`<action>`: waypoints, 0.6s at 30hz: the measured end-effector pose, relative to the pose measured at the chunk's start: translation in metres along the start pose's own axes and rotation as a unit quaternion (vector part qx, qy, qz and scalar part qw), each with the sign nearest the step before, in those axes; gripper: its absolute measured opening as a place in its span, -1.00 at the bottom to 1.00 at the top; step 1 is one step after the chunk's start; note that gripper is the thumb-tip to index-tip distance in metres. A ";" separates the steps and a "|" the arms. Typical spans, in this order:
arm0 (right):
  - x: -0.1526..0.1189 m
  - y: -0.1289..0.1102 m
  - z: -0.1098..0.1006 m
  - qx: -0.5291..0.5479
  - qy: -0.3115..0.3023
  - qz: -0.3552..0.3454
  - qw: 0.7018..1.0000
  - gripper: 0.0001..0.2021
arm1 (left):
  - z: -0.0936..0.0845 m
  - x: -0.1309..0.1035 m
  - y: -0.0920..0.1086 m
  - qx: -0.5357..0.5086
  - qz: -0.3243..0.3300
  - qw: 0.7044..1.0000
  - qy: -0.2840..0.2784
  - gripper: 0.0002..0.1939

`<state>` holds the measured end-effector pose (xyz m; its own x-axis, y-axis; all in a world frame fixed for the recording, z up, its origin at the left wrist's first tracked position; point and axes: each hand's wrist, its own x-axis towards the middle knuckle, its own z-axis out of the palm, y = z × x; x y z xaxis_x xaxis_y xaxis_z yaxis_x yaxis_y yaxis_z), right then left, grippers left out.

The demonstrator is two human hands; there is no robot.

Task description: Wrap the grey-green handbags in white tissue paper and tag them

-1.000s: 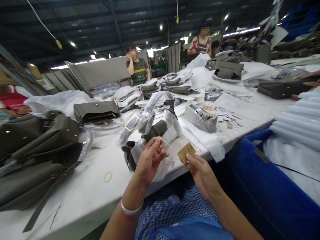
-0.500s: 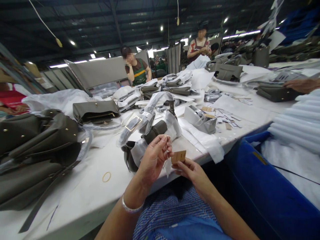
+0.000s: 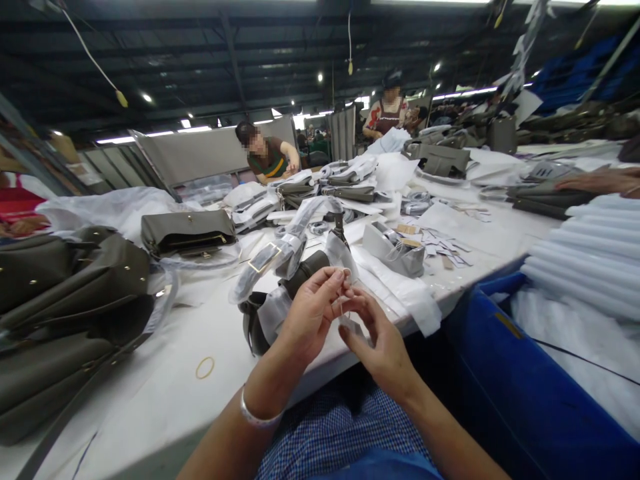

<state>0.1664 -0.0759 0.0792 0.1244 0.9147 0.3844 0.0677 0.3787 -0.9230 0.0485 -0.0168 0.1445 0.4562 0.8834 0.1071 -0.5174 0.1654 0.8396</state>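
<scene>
My left hand (image 3: 313,313) pinches a thin pale string (image 3: 349,273) between thumb and fingertips. Close on its right, my right hand (image 3: 377,337) has its fingertips at the string too, the thumb set apart below. A small pale tag (image 3: 353,325) hangs between the hands, partly hidden by the fingers. Just behind them a dark olive bag (image 3: 307,272) lies on the white table (image 3: 175,373), partly wrapped in white tissue. Its strap (image 3: 300,227), in clear wrapping with a gold buckle (image 3: 265,257), arches over the bag's left side.
Olive bags (image 3: 75,287) are piled at left, near a yellow rubber band (image 3: 205,367). Scattered tags (image 3: 443,243) lie beyond a grey wrapped bundle (image 3: 397,250). A blue bin (image 3: 525,373) stands at right under white rolls. A co-worker's hand (image 3: 600,180) touches a bag; others work behind.
My right hand has moved up and left to meet my left hand at the string. The brown card it held is no longer visible as such. The person across the table leans lower.
</scene>
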 end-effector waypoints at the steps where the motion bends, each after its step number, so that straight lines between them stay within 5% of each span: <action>1: 0.001 0.001 0.000 0.004 0.004 0.006 1.000 -0.51 | -0.001 0.000 0.001 0.009 0.001 1.000 0.003 -0.81; 6: 0.002 0.009 -0.009 -0.101 0.015 0.002 0.995 -0.65 | -0.012 -0.002 0.006 0.073 0.007 0.997 0.025 -0.79; 14: 0.006 0.024 -0.029 -0.276 0.048 -0.183 0.942 -0.45 | -0.028 -0.013 0.007 0.125 -0.050 0.991 0.012 -0.74; 18: 0.004 0.022 -0.029 -0.282 -0.016 -0.188 0.941 -0.38 | -0.030 -0.014 0.011 0.128 -0.067 0.989 -0.007 -0.75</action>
<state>0.1973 -0.0675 0.0608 -0.0434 0.7386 0.6728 0.6170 0.5494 -0.5634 0.0152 -0.0142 0.1364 0.5191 0.8547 -0.0086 -0.2512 0.1622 0.9542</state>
